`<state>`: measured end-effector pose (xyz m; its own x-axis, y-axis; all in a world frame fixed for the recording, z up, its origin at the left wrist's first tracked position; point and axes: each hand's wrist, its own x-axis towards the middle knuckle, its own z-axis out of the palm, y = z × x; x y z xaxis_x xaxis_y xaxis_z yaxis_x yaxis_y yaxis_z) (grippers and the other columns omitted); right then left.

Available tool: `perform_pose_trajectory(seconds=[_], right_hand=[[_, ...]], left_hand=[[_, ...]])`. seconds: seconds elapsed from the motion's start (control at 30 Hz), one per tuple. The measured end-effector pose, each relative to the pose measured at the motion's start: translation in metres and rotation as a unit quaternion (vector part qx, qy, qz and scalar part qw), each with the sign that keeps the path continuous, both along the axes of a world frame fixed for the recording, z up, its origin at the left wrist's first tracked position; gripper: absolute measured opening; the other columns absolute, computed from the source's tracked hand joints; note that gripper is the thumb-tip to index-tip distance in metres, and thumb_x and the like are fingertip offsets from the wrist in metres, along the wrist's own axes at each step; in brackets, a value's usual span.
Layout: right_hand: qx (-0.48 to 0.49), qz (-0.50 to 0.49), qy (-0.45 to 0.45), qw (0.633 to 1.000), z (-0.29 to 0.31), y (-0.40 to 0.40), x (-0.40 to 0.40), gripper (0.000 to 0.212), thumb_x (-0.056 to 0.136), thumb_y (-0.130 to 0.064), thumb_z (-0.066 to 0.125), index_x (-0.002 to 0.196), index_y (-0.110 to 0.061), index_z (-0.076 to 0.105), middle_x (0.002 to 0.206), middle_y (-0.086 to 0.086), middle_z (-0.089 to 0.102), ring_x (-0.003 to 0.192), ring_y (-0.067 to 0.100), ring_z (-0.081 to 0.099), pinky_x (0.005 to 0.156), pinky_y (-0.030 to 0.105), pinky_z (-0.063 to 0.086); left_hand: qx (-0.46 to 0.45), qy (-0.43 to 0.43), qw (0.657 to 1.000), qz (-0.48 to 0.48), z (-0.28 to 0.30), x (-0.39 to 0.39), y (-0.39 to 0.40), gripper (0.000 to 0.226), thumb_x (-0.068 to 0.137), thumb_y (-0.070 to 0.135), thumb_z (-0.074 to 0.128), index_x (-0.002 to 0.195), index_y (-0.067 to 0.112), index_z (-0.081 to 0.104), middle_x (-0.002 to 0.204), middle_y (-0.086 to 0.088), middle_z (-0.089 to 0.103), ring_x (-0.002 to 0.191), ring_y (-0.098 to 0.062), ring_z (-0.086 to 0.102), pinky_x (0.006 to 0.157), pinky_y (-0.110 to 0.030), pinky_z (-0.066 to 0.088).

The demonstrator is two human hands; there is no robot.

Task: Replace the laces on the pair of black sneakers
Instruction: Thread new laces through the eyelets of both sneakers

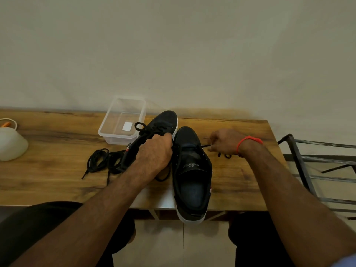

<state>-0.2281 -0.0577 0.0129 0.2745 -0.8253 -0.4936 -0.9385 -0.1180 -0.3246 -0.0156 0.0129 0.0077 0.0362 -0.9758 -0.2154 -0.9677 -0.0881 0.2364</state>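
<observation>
1. The wooden table (48, 170) spans the view under both forearms, its far edge against a plain pale wall (173, 45); a pale tiled floor shows below its near edge, between the person's dark-clad legs.
2. A metal rack (317, 170) stands off the table's end, beyond the right forearm.
3. The right-side sneaker (192, 170), black with a white sole, lies between the two hands, toe towards the wall, heel hanging over the near edge, its tongue and inside showing.
4. The left-side sneaker (161, 120) sits just beside it, partly under the left hand, still laced, angled with its toe towards the wall.
5. A clear plastic box (123, 118) stands beyond the left hand, a small white square inside it.
6. A white bowl (11, 143) rests far out past the left hand, near the table's left end.
7. The left hand (154, 153) reaches in from below, knuckles up, fingers curled over the left-side sneaker and gripping it at the laces.
8. The right hand (225, 141), an orange thread band (248, 141) on its wrist, is held out to the right of the right-side sneaker, fingers closed in a pinch on a black lace (206, 145) that runs taut from that shoe.
9. A loose bundle of black laces (100, 162) lies on the wood just left of the left hand.
</observation>
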Motion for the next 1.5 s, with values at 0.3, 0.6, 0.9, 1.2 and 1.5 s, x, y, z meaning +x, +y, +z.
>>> perform_pose_trajectory(seconds=[0.3, 0.6, 0.9, 1.2, 1.5], right_hand=[[-0.067, 0.073, -0.047, 0.994, -0.001, 0.007, 0.011, 0.004, 0.098, -0.022, 0.062, 0.099, -0.02, 0.065, 0.108, 0.001, 0.066, 0.103, 0.021, 0.059, 0.079, 0.03, 0.045], [0.037, -0.016, -0.073, 0.997, 0.009, 0.006, 0.002, 0.026, 0.102, -0.029, 0.051, 0.089, -0.01, 0.065, 0.095, 0.004, 0.072, 0.084, 0.015, 0.07, 0.083, 0.034, 0.054], [0.039, -0.066, -0.018, 0.997, 0.01, -0.005, -0.014, 0.03, 0.102, -0.037, 0.053, 0.082, -0.018, 0.065, 0.077, 0.006, 0.066, 0.074, 0.016, 0.06, 0.079, 0.036, 0.047], [-0.008, -0.101, -0.073, 0.992, 0.02, -0.007, -0.025, 0.059, 0.096, -0.063, 0.047, 0.073, -0.011, 0.065, 0.075, 0.007, 0.071, 0.079, 0.021, 0.064, 0.081, 0.038, 0.047], [-0.019, -0.232, -0.407, 0.883, 0.054, -0.007, -0.037, 0.044, 0.086, -0.048, 0.072, 0.063, -0.018, 0.05, 0.054, -0.005, 0.041, 0.054, 0.018, 0.048, 0.069, 0.04, 0.056]], left_hand=[[-0.057, 0.001, 0.998, -0.014, 0.0, -0.003, 0.003, 0.02, 0.101, 0.033, 0.058, 0.115, 0.021, 0.067, 0.113, -0.004, 0.06, 0.095, -0.024, 0.063, 0.079, -0.037, 0.054], [-0.078, -0.013, 0.997, -0.002, 0.003, -0.001, 0.002, 0.019, 0.102, 0.032, 0.054, 0.113, 0.02, 0.064, 0.103, -0.004, 0.065, 0.087, -0.021, 0.063, 0.07, -0.034, 0.049], [-0.039, -0.015, 0.999, 0.012, 0.011, 0.009, -0.003, 0.018, 0.098, 0.032, 0.064, 0.112, 0.02, 0.064, 0.106, -0.006, 0.065, 0.096, -0.025, 0.065, 0.08, -0.04, 0.056], [-0.009, 0.025, 0.999, 0.029, 0.031, 0.019, -0.006, 0.015, 0.093, 0.04, 0.07, 0.091, 0.03, 0.059, 0.093, 0.007, 0.061, 0.091, -0.016, 0.059, 0.072, -0.036, 0.045], [-0.103, 0.312, 0.942, 0.069, 0.091, 0.044, -0.01, 0.018, 0.089, 0.045, 0.073, 0.088, 0.028, 0.071, 0.072, 0.008, 0.066, 0.062, -0.001, 0.059, 0.058, -0.025, 0.042]])
